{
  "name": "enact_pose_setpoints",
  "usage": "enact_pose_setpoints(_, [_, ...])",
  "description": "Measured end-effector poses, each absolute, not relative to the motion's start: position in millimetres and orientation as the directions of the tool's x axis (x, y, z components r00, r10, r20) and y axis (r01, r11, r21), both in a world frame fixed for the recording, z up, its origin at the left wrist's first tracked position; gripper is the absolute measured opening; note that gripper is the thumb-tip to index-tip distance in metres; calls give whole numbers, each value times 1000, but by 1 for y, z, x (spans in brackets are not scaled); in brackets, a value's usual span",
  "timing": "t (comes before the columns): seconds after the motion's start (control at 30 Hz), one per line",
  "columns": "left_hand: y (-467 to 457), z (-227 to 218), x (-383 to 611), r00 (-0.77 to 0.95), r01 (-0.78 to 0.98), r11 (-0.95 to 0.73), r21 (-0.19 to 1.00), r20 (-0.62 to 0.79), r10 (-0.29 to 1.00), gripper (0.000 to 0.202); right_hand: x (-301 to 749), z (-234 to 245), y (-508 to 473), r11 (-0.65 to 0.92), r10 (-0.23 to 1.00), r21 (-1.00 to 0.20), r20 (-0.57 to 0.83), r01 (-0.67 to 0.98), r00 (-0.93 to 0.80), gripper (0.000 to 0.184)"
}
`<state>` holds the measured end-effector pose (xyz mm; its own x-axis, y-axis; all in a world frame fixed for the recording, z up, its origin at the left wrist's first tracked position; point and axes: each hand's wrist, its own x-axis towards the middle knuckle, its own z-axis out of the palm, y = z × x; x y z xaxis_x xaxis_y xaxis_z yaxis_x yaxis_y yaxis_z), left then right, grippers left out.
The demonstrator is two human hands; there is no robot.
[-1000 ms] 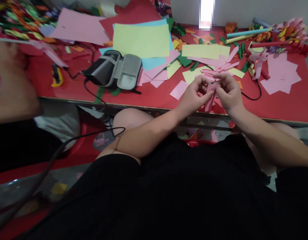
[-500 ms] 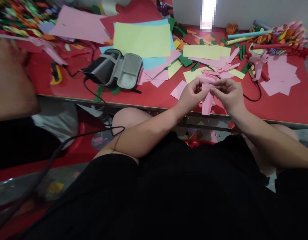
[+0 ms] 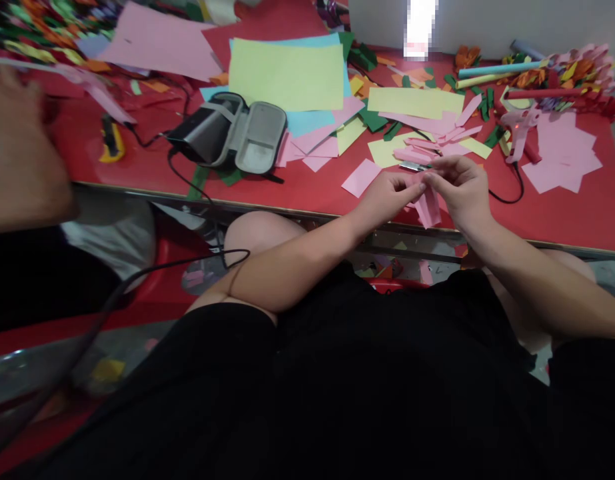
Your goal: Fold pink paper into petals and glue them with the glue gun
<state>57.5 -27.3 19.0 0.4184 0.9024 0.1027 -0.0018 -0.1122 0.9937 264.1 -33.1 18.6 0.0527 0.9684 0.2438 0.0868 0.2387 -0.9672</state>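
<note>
Close to the table's front edge, my left hand (image 3: 393, 197) and my right hand (image 3: 462, 187) meet over a folded pink paper strip (image 3: 428, 209). Both thumbs and forefingers pinch its upper end, and its lower end hangs toward me. Just beyond my fingers lies a metal blade-like tool (image 3: 412, 167), partly hidden by my right hand. Several narrow pink strips (image 3: 444, 141) are heaped behind it. A pink paper rectangle (image 3: 361, 178) rests left of my left hand.
To the right are a pink glue gun (image 3: 521, 130) with a black cord and fanned pink sheets (image 3: 562, 153). An open grey case (image 3: 261, 137) and a yellow cutter (image 3: 111, 139) lie leftward. Another person's arm (image 3: 22, 147) reaches in at far left. Coloured sheets (image 3: 287, 73) lie behind.
The pink strip has tilted, its lower end swinging right. My fingers have come closer together, uncovering more of the metal tool. The view has shifted slightly.
</note>
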Motion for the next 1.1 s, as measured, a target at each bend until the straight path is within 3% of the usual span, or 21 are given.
enact_pose_setpoints(0.23, [-28, 17, 49, 445, 46, -181, 982, 142, 884, 66, 268, 26, -38, 70, 997, -997, 70, 31, 13, 39])
enact_pose_setpoints(0.37, [-32, 15, 48, 430, -8, -222, 975, 204, 880, 71, 269, 40, -48, 230, 972, -952, 236, 203, 6, 27])
enact_pose_setpoints(0.6, [-40, 24, 50, 398, -88, -217, 972, 234, 887, 76, 270, 60, -60, 494, 853, -715, 509, 495, -116, 8])
enact_pose_setpoints(0.73, [-41, 29, 49, 395, -99, -214, 972, 236, 888, 71, 276, 55, -58, 647, 735, -537, 628, 541, -255, 16])
enact_pose_setpoints(0.93, [-39, 28, 51, 384, -158, -228, 961, 273, 882, 75, 286, 49, -51, 667, 719, -441, 593, 601, -362, 18])
enact_pose_setpoints(1.1, [-37, 25, 52, 386, -177, -235, 956, 287, 877, 77, 287, 44, -47, 786, 513, -214, 749, 580, -420, 17])
